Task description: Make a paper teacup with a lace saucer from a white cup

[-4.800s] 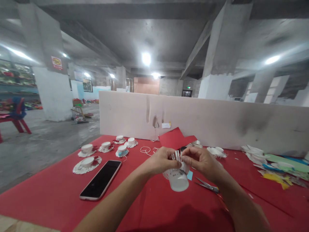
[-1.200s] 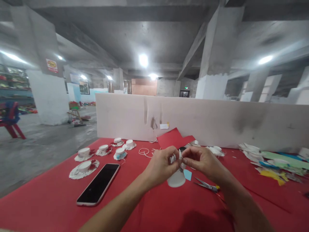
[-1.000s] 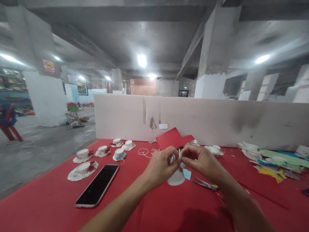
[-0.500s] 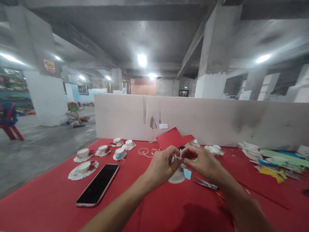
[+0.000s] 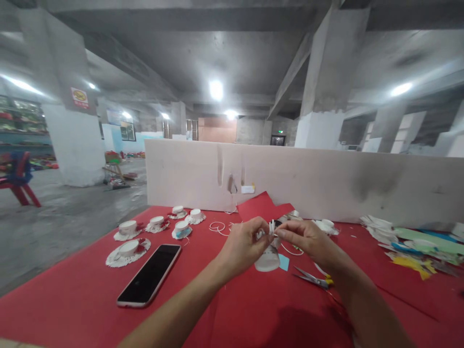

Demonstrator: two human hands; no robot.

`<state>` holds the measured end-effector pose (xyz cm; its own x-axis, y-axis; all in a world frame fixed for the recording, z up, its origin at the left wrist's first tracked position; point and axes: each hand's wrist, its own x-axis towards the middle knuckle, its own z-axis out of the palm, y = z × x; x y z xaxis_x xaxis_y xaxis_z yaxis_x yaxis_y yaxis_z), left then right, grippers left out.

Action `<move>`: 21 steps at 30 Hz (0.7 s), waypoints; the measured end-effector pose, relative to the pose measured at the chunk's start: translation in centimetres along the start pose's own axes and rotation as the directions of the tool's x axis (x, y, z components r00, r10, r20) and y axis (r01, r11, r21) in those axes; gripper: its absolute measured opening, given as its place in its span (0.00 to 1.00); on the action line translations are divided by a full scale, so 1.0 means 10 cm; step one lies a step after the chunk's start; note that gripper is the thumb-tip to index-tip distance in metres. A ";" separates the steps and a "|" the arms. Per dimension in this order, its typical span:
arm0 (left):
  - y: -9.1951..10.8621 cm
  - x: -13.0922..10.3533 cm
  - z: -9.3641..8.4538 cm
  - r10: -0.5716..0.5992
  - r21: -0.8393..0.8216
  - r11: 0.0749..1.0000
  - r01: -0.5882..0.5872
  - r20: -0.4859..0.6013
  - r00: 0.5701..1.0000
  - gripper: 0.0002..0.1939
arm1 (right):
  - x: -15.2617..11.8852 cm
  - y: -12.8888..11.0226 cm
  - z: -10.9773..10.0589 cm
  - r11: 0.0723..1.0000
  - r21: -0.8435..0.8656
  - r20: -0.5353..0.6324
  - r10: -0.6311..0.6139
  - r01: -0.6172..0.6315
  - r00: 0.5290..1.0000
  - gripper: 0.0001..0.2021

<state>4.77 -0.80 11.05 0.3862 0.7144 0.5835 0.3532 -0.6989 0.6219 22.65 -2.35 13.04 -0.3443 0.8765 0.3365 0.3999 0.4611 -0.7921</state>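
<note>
Both hands meet above the middle of the red tabletop (image 5: 246,309). My left hand (image 5: 244,244) is closed on a small bundle of white strips (image 5: 271,227) that stick up between the hands. Thumb and fingertips of my right hand (image 5: 306,239) pinch at the right side of these strips; any smaller piece there is too tiny to make out. Just below the fingers is a whitish, translucent round item (image 5: 267,259), partly covered by my left hand. Beside it lies a light blue paper piece (image 5: 283,262), and scissors (image 5: 312,279) with yellow handles rest under my right wrist.
A phone (image 5: 150,275) lies at the left, with several small white paper hats (image 5: 128,247) behind it. Red sheets (image 5: 263,205) and white cord (image 5: 217,226) are near the pale upright board (image 5: 188,174). Paper scraps (image 5: 413,266) are piled at the right.
My right fingertips have drawn slightly apart from my left hand, and the white strips between them show more. The view has shifted a little.
</note>
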 end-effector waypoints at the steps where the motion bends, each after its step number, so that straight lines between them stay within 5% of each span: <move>1: 0.00 0.00 0.00 -0.009 0.000 1.000 0.009 -0.003 1.000 0.06 | 0.00 0.01 0.00 1.000 -0.023 -0.006 0.006 -0.006 1.000 0.12; 7: -0.06 0.02 0.01 -0.048 -0.032 0.998 0.049 0.037 0.998 0.07 | 0.00 0.02 0.02 0.987 -0.162 -0.087 -0.016 0.002 0.996 0.10; 12: -0.09 0.03 0.01 -0.072 -0.118 0.990 0.073 0.008 0.997 0.08 | -0.02 0.00 0.01 0.981 -0.174 -0.048 -0.093 0.083 0.995 0.08; 21: -0.11 0.05 -0.07 -0.051 -0.096 0.994 0.058 0.076 0.996 0.13 | 0.00 0.06 0.04 0.996 0.036 -0.133 -0.075 0.080 0.988 0.08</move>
<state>4.00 0.30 11.01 0.4310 0.7446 0.5097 0.2914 -0.6494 0.7024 22.54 -2.11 12.37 -0.2577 0.8500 0.4595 0.3397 0.5248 -0.7805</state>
